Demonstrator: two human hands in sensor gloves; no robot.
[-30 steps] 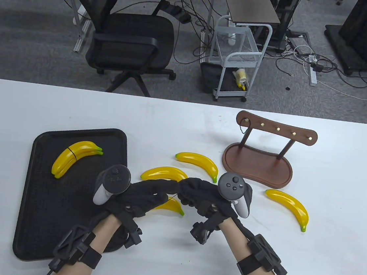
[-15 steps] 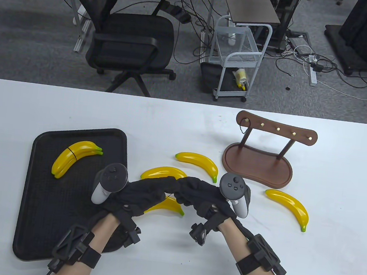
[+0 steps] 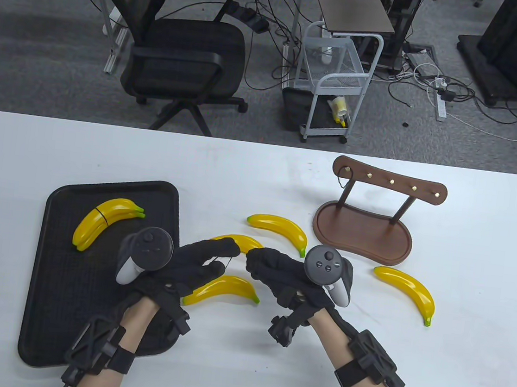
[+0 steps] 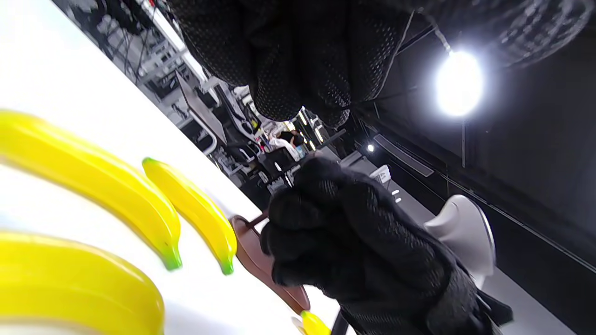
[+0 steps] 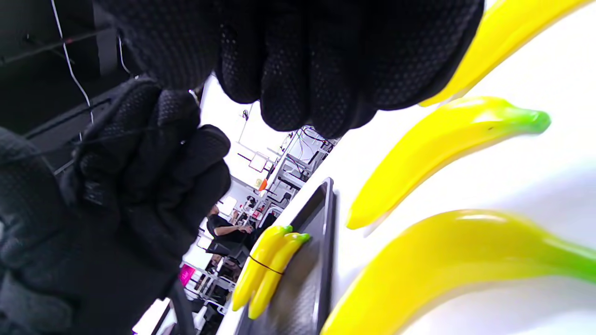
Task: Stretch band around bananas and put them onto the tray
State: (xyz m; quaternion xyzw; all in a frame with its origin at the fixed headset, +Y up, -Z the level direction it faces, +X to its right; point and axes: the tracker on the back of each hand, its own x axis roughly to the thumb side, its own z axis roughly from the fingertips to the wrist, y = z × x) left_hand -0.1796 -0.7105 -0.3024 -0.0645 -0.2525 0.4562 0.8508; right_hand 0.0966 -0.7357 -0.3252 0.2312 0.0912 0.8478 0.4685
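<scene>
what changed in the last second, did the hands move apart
Yes. The left hand drew back leftward toward the tray, opening a gap to the right hand, with a thin band between them. The near banana is now uncovered. The banded pair, the other bananas and the wooden stand stayed put.

Left hand [image 3: 199, 266] fingers extended; right hand [image 3: 277, 270] fingers curled, hands apart.
</scene>
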